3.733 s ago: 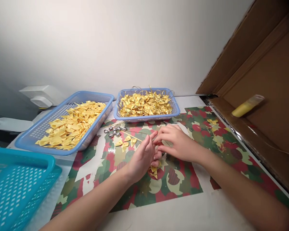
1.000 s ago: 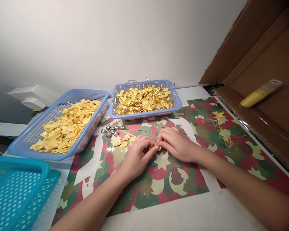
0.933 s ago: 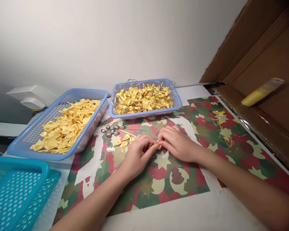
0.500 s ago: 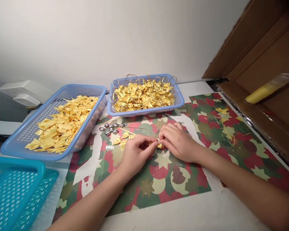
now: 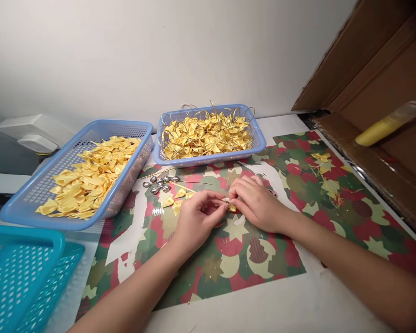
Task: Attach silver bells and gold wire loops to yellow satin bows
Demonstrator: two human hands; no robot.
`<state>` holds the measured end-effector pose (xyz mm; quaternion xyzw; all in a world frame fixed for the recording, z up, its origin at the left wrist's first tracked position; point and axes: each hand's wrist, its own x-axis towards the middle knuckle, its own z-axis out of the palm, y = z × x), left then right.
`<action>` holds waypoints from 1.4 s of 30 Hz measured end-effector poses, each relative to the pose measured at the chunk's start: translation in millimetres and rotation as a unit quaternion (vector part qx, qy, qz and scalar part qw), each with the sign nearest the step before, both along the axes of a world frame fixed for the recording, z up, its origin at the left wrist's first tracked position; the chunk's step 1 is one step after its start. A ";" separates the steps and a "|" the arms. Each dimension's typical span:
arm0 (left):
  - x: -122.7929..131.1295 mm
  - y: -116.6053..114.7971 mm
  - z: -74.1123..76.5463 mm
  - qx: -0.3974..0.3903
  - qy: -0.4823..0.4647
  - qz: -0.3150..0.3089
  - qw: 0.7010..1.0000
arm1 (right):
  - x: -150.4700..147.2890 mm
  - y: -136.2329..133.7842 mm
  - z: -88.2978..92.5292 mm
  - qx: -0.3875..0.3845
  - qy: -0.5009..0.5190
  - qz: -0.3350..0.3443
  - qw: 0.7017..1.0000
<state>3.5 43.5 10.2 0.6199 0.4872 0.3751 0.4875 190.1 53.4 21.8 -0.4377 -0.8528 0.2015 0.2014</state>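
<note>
My left hand (image 5: 199,212) is closed in a pinch, thumb against forefinger, on a thin gold cord, part of which curves beneath the fingers. Its tips meet those of my right hand (image 5: 254,202), which pinches a small yellow ribbon bow (image 5: 232,208). Fingers cover most of the bow, and a tiny shiny bit shows where the tips meet. Left of my hands lie a few loose yellow bows (image 5: 176,202). Several small silver bell-like pieces (image 5: 160,184) are grouped just behind them, with thin gold cords (image 5: 156,174) alongside.
A blue basket (image 5: 125,185) of yellow bows stands at left; another blue basket (image 5: 208,160) behind my hands holds bows with gold cords. Teal baskets (image 5: 52,238) sit front left. Patterned paper (image 5: 229,282) covers the table. A cardboard box (image 5: 370,78) borders the right, with a yellow tube (image 5: 377,129).
Both hands stay in nearly the same place, fingertips together. My left fingers have shifted slightly, and the cord loop beneath them shows less than before.
</note>
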 end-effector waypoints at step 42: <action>-4.5 2.1 -1.2 0.083 0.125 -0.009 0.989 | -4.1 -5.8 -4.1 0.123 0.067 -0.042 0.989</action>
